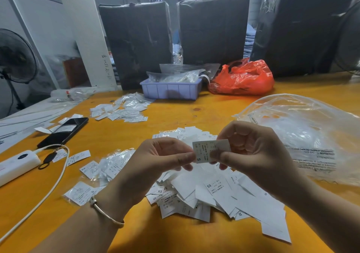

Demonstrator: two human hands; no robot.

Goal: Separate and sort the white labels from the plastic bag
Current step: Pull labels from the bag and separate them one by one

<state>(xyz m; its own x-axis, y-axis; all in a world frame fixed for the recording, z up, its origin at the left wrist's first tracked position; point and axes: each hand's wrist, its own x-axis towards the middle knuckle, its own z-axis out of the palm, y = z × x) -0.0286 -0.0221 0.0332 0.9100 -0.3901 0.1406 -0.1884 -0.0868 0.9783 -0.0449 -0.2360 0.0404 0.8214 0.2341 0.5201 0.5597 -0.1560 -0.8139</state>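
A white label marked S (206, 150) is held up over the yellow table (175, 112). My left hand (161, 159) pinches its left edge and my right hand (251, 151) pinches its right edge. Under my hands lies a big loose pile of white labels (218, 196), some printed XS, S and M. A large clear plastic bag (303, 136) lies crumpled at the right. A smaller group of labels (97, 171) sits at the left, and another group (122, 110) lies farther back.
A black phone (64, 130), a white power bank (15, 165) and its cable (48, 190) lie at the left. At the back stand a lilac tray (171, 90) of bags, a red plastic bag (243, 78) and black wrapped bales (212, 28). A fan (15, 58) stands far left.
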